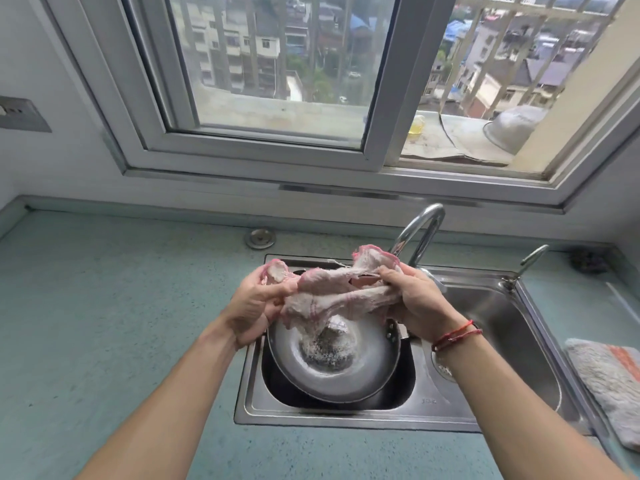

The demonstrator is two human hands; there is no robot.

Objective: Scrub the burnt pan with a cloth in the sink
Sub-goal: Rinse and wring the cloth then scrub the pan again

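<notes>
- Both hands are up over the sink point(346, 415), and the cloth point(341, 296) is strung between them, a pale rag with pink edging pulled into ropey, twisted strands.
- The left hand point(258, 306) has its fingers curled tight round the cloth's left end, with a tuft of fabric poking up above the knuckles.
- The right hand point(419, 303) is clenched on the other end, thumb and fingers pinching a bunch of fabric that fans out above it. A red string bracelet point(457, 336) sits on that wrist.
- Directly below the hands is the pan point(367, 375), a round metal one sitting in the sink's smaller left basin and filling most of it.
- There's the burnt patch point(329, 348), dark and speckled, right in the middle of the pan's floor, with shinier metal around it.
- The cloth is held above the pan, between the hands. Its lower edge droops toward the burnt patch, but I can't tell whether it touches.
- Neither hand touches the pan. The left hand overlaps its upper left rim in view, and the right hovers above its upper right edge.
- The faucet point(420, 230) arches up just behind the cloth.
- The larger right basin shows a drain strainer point(445, 370) beside the right forearm.
- A folded towel point(609, 382) lies on the countertop point(121, 323) at the far right, well apart from the hands.
</notes>
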